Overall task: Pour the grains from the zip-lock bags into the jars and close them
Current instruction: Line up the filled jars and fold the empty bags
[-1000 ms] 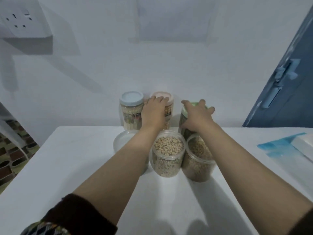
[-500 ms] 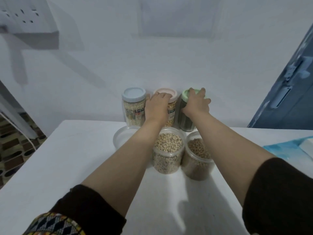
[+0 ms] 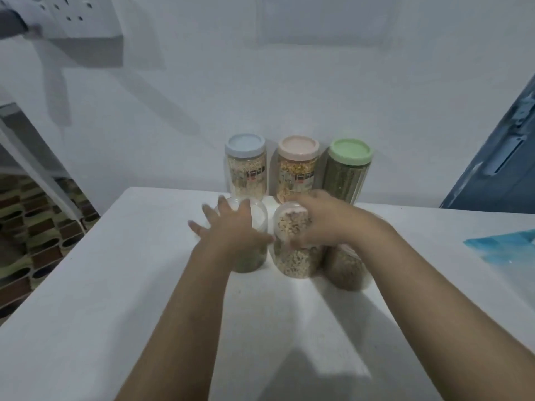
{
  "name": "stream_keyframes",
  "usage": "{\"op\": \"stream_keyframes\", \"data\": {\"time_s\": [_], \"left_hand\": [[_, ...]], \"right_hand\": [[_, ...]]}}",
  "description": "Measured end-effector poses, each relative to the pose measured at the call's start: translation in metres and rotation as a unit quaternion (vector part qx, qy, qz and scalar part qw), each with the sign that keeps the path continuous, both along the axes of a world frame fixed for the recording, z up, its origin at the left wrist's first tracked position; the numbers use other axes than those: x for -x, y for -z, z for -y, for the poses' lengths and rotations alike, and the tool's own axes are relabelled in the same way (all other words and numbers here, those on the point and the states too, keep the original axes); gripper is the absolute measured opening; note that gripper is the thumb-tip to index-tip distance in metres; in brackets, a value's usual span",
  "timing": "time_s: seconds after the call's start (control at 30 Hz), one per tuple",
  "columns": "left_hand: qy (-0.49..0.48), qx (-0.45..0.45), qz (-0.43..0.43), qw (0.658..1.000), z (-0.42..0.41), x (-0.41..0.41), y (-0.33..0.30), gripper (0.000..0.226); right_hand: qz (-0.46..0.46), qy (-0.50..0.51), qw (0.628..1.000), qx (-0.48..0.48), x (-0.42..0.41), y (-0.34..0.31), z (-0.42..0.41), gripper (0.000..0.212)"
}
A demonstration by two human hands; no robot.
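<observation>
Clear middle jar (image 3: 295, 250), lidless: right hand (image 3: 324, 224) curls over its rim, left hand (image 3: 231, 230) spreads flat on the left jar (image 3: 249, 256); lids needed next.

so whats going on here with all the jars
A person is sorting jars of grain on a white table. Three tall jars with blue, pink and green lids stand closed at the back by the wall. In front are three shorter jars. The left hand rests spread over the left jar, and the right hand grips the middle jar, which looks open. A blue zip-lock bag lies at the right.
</observation>
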State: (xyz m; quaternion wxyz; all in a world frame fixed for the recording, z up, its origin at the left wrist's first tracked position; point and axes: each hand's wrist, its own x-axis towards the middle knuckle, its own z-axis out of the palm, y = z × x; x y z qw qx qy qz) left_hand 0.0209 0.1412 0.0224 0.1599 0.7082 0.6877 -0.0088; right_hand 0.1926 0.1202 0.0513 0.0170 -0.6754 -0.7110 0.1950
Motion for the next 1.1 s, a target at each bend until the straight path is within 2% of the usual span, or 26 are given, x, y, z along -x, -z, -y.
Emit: {"op": "stream_keyframes", "data": {"time_s": [0.07,0.17,0.37,0.53,0.6,0.7,0.73,0.8,0.83,0.9,1.0,1.1], "left_hand": [[0.033,0.002,-0.013,0.999,-0.002,0.009,0.016,0.089],[0.064,-0.081,0.044,0.994,-0.023,0.014,0.029,0.084],[0.074,-0.126,0.105,0.984,-0.054,0.018,0.03,0.077],[0.069,-0.115,0.04,0.99,-0.056,0.015,0.031,0.08],[0.06,-0.159,0.026,0.985,-0.048,0.008,0.036,0.08],[0.083,-0.267,0.09,0.956,-0.028,-0.013,0.043,0.072],[0.102,-0.288,0.111,0.946,-0.021,-0.023,0.045,0.07],[0.149,-0.301,0.131,0.933,-0.011,-0.043,0.049,0.064],[0.167,-0.298,0.127,0.931,-0.009,-0.05,0.053,0.061],[0.176,-0.285,0.119,0.935,-0.012,-0.06,0.062,0.054],[0.159,-0.318,0.161,0.921,-0.017,-0.063,0.067,0.048],[0.148,-0.321,0.147,0.924,-0.019,-0.068,0.062,0.049]], "right_hand": [[0.056,-0.01,0.998,0.022,0.008,0.007,0.006,0.094],[0.062,0.009,0.998,-0.026,0.019,0.013,-0.004,0.09],[0.013,0.066,0.993,-0.093,0.027,0.023,-0.036,0.07],[0.015,0.088,0.99,-0.106,0.027,0.029,-0.042,0.072],[0.018,0.102,0.988,-0.117,0.025,0.029,-0.033,0.08],[0.017,0.163,0.975,-0.147,0.004,0.021,-0.004,0.072],[0.026,0.184,0.974,-0.13,-0.007,0.021,0.007,0.069],[0.045,0.209,0.976,-0.037,-0.026,0.025,0.028,0.068],[0.045,0.211,0.977,0.009,-0.031,0.03,0.034,0.072],[0.027,0.206,0.977,0.036,-0.035,0.038,0.035,0.078],[0.009,0.197,0.98,-0.012,-0.035,0.043,0.022,0.078],[-0.017,0.193,0.977,-0.092,-0.043,0.051,0.004,0.071]]}}
